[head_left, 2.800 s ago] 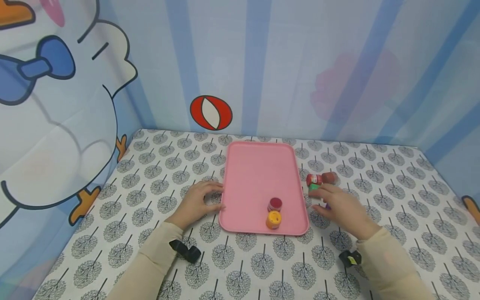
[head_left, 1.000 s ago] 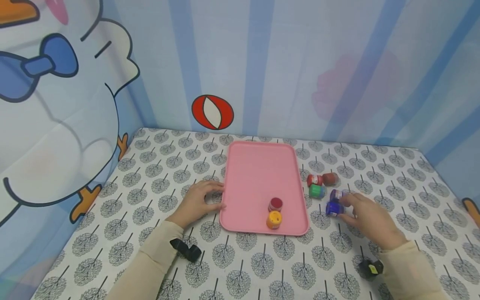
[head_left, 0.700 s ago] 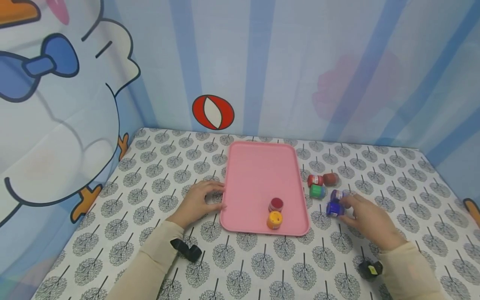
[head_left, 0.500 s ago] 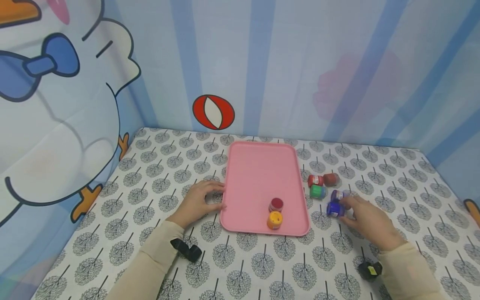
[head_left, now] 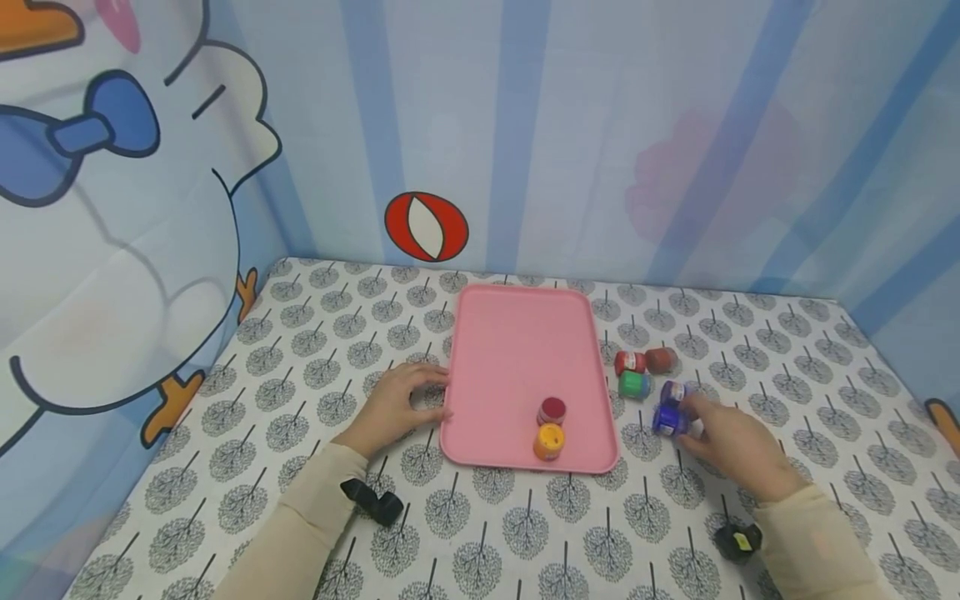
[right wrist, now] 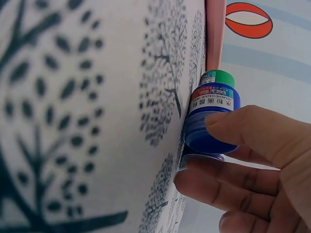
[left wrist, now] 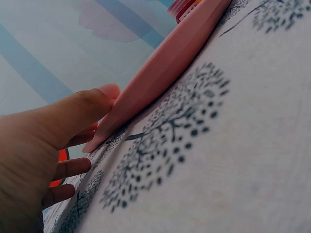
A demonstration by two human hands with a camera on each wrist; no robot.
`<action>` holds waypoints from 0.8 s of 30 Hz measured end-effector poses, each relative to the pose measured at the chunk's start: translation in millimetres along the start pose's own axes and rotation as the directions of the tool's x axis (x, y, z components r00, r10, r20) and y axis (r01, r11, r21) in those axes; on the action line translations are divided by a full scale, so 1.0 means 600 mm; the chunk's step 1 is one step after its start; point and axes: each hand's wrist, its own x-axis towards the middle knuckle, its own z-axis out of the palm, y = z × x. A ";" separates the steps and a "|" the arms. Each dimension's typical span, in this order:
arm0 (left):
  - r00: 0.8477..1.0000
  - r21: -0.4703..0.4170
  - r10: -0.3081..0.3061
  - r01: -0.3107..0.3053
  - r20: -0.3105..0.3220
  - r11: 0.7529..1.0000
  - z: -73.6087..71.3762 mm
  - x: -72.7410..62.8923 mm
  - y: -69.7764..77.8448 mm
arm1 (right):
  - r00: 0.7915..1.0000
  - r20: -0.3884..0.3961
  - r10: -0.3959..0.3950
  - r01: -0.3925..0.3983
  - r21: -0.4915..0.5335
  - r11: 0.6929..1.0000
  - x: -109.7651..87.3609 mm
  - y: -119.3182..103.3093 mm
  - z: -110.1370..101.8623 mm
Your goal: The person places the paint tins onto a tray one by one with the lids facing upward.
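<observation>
My right hand [head_left: 738, 446] is at a blue gouache paint jar [head_left: 667, 421] lying on the patterned cloth. In the right wrist view the thumb [right wrist: 228, 125] lies on the jar's side, with the index finger curled behind it. A purple jar [head_left: 672, 392] sits right behind the blue one. At the left, my left hand [head_left: 393, 408] touches the side rim of a pink tray [head_left: 517, 350] with relaxed fingers; its thumb [left wrist: 109, 91] is at the rim. Upright near the tray's front right are a dark red jar [head_left: 552, 409] and a yellow-orange jar [head_left: 549, 442].
Beyond the blue jar, a green jar [head_left: 633, 384], a red jar [head_left: 628, 362] and a brown jar [head_left: 661, 360] lie close together beside the tray's right edge. A light blue striped backdrop [head_left: 562, 167] stands behind the table.
The right hand has moved from the green jar to the blue jar, nearer and to the right, uncovering the green jar. The left hand and tray stay in place.
</observation>
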 end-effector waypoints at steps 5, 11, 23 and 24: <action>1.000 -0.006 -0.006 0.006 0.005 1.000 0.002 -0.001 -0.002 | 0.999 0.028 0.026 -0.025 -0.016 1.000 -0.001 -0.002 -0.003; 1.000 0.008 0.006 -0.006 -0.003 1.000 0.003 -0.001 -0.004 | 1.000 0.016 0.021 -0.020 -0.032 0.999 -0.005 -0.007 -0.007; 1.000 0.008 -0.013 0.013 0.007 1.000 0.000 0.001 0.001 | 0.997 -0.050 -0.060 0.058 -0.041 0.997 -0.005 -0.018 -0.021; 1.000 0.011 -0.015 0.015 0.008 1.000 0.000 0.001 0.002 | 0.995 -0.061 -0.075 0.072 -0.048 0.996 -0.004 -0.019 -0.022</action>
